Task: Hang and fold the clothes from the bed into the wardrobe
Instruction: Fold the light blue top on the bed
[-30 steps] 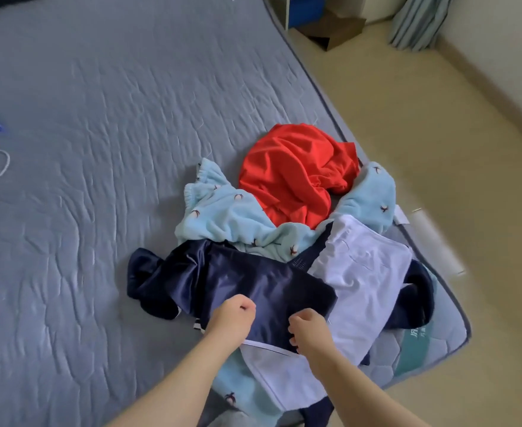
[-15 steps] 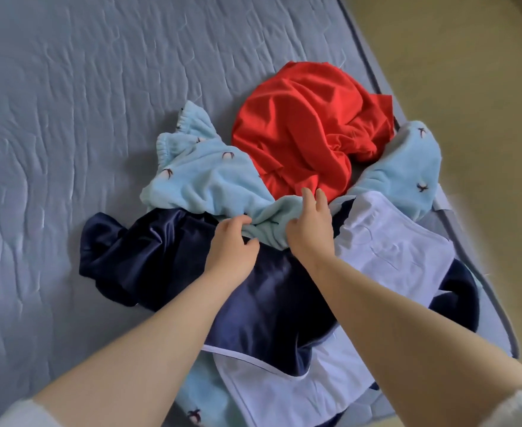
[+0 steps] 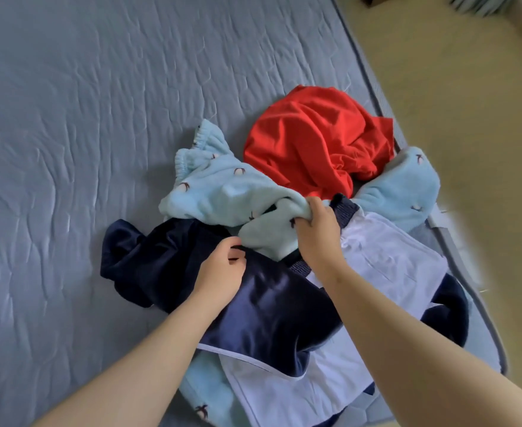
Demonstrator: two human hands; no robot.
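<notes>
The clothes lie in 1 pile near the right edge of the grey quilted bed (image 3: pixel 99 124), close to its corner. The right hand (image 3: pixel 318 234) has its fingers curled and grips a fold of the light blue fleece garment (image 3: pixel 222 192), which has small dark prints. The left hand (image 3: pixel 222 268) is just beside it, fingers bent, and pinches the edge of the shiny navy garment (image 3: pixel 272 306). The crumpled red garment (image 3: pixel 315 140) rests on the far part of the fleece. A white garment (image 3: pixel 392 260) lies under the right forearm, touching the navy one. Beige floor (image 3: pixel 475 124) is at the right.
</notes>
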